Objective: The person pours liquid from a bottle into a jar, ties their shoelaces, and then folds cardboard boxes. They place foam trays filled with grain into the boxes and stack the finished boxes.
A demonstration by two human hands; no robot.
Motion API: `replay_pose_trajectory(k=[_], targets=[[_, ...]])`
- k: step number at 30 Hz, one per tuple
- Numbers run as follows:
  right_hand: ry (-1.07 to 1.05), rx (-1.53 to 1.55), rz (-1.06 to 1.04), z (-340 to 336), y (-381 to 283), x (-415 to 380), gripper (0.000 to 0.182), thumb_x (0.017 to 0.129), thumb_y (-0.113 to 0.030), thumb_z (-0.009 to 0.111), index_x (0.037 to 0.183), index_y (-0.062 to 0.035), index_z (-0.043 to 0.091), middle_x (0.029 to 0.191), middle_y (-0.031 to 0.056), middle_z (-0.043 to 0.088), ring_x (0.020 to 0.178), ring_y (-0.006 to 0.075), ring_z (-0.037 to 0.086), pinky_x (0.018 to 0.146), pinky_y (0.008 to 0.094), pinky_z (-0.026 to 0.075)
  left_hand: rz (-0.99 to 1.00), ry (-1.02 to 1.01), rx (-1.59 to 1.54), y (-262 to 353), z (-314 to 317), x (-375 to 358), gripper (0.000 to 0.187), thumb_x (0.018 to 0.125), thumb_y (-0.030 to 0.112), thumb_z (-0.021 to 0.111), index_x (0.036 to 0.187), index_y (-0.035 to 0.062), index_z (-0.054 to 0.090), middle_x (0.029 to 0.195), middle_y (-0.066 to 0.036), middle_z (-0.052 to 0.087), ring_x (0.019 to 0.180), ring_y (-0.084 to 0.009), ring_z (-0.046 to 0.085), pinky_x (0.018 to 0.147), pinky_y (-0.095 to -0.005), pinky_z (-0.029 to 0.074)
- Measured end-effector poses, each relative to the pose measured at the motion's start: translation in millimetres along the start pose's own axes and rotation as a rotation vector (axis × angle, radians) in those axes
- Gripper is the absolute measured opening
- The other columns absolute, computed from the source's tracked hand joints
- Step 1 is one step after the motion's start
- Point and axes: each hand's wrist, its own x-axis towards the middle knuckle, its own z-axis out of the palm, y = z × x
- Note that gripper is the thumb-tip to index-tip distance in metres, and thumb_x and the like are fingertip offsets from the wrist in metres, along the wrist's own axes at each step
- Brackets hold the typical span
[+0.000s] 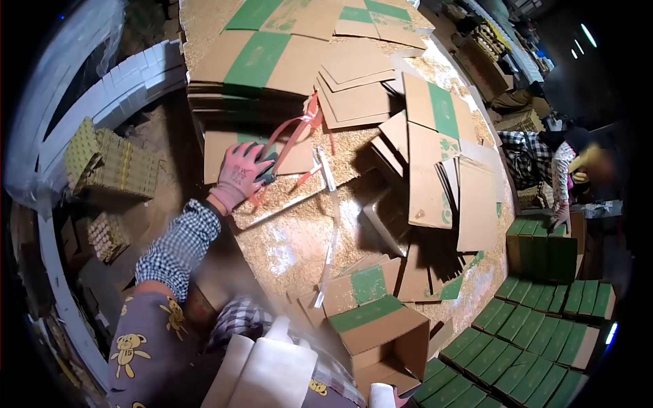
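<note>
My left hand (239,175), in a pink glove with dark fingertips, rests at the near edge of the flat cardboard stack (258,129). Its fingers are curled around a red plastic strap (291,126), which shows above and below the hand. Of my right hand (406,396) only a small part shows at the bottom edge, beside a white object (382,394); its fingers are mostly hidden. Close to it, a brown carton with a green band (373,325) lies with its open end toward the lower right.
Flattened cartons (430,170) lean and lie across the sawdust-strewn table (272,238). A thin metal strip (330,231) crosses it. Green-topped boxes (524,340) stand in rows at the lower right. Another person (561,170) works there. Egg trays (119,163) are stacked at left.
</note>
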Motion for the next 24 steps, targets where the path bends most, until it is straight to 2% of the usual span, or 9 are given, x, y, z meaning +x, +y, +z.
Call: replay_pose_trajectory(k=[1,4,7,9,13,15,19,23,24], targets=[[-0.002,-0.027,-0.004,1.3,-1.6,-0.5,0.062,0.081,-0.003,0.061,0.139,0.0004,0.039,0.124,0.0184,0.058,0.109,0.0267,0.057,0.095,0.0322,0.043,0.229,-0.002,0.036,-10.7,6.2,2.9,0.037,0.077,0.037,0.068,0.111,0.0240,0.067,0.130,-0.011,0.050,0.122,-0.0318,0.043,0.104,-0.0474,0.032],[0.014,-0.092,0.008,5.2,-8.5,-4.0,0.062,0.081,-0.003,0.061,0.139,0.0003,0.040,0.125,0.0186,0.057,0.109,0.0269,0.057,0.095,0.0323,0.044,0.157,0.139,0.054,-44.3,11.1,38.9,0.028,0.082,0.037,0.063,0.103,0.0195,0.068,0.128,-0.007,0.054,0.120,-0.0302,0.047,0.106,-0.0477,0.031],[0.028,-0.149,0.020,8.8,-14.9,-6.8,0.062,0.081,-0.003,0.061,0.139,0.0002,0.040,0.125,0.0187,0.057,0.110,0.0270,0.057,0.095,0.0324,0.044,-0.053,0.173,0.001,-82.1,5.5,80.0,0.023,0.082,0.033,0.064,0.099,0.0170,0.069,0.120,-0.009,0.060,0.114,-0.0288,0.052,0.100,-0.0411,0.038],[0.029,-0.159,0.029,11.8,-19.3,-5.8,0.062,0.081,-0.003,0.062,0.139,0.0001,0.040,0.125,0.0188,0.057,0.110,0.0271,0.057,0.095,0.0325,0.044,-0.305,-0.086,-0.302,-71.6,-11.1,93.5,0.018,0.082,0.029,0.065,0.090,0.0137,0.070,0.115,-0.013,0.063,0.112,-0.0295,0.053,0.096,-0.0397,0.040],[0.031,-0.173,0.044,15.4,-24.5,-2.7,0.062,0.082,-0.003,0.062,0.139,-0.0001,0.040,0.126,0.0190,0.057,0.111,0.0273,0.057,0.095,0.0327,0.044,0.295,0.152,-0.130,23.4,2.2,77.7,0.024,0.079,0.036,0.068,0.095,0.0185,0.070,0.132,-0.014,0.051,0.129,-0.0375,0.038,0.109,-0.0514,0.027],[0.035,-0.175,0.036,16.2,-24.9,-1.4,0.062,0.082,-0.003,0.062,0.139,-0.0001,0.040,0.126,0.0191,0.057,0.111,0.0274,0.057,0.095,0.0328,0.044,0.265,0.205,-0.246,81.4,39.5,75.4,0.031,0.077,0.042,0.067,0.100,0.0212,0.067,0.137,-0.013,0.045,0.134,-0.0407,0.030,0.111,-0.0574,0.019],[0.040,-0.184,0.018,15.7,-22.0,-0.8,0.062,0.082,-0.003,0.062,0.139,-0.0003,0.040,0.126,0.0193,0.057,0.112,0.0276,0.057,0.095,0.0329,0.044,0.600,0.072,-0.325,122.6,44.2,74.1,0.037,0.078,0.038,0.068,0.104,0.0124,0.063,0.105,-0.010,0.062,0.110,-0.0273,0.055,0.101,-0.0453,0.037],[0.014,-0.170,-0.003,16.0,-14.4,2.0,0.062,0.082,-0.003,0.062,0.139,-0.0004,0.040,0.127,0.0196,0.057,0.112,0.0278,0.057,0.095,0.0331,0.044,-0.026,-0.426,-1.173,125.1,45.7,4.9,0.029,0.080,0.026,0.067,0.102,0.0067,0.060,0.077,-0.010,0.062,0.069,-0.0249,0.060,0.065,-0.0361,0.046],[0.010,-0.167,-0.013,16.2,-11.4,3.5,0.062,0.082,-0.003,0.062,0.139,-0.0005,0.040,0.127,0.0196,0.057,0.112,0.0278,0.057,0.095,0.0331,0.044,-0.009,-0.342,-1.171,117.8,41.3,-34.5,0.029,0.080,0.024,0.066,0.100,0.0040,0.059,0.076,-0.012,0.062,0.069,-0.0242,0.059,0.064,-0.0354,0.046]])
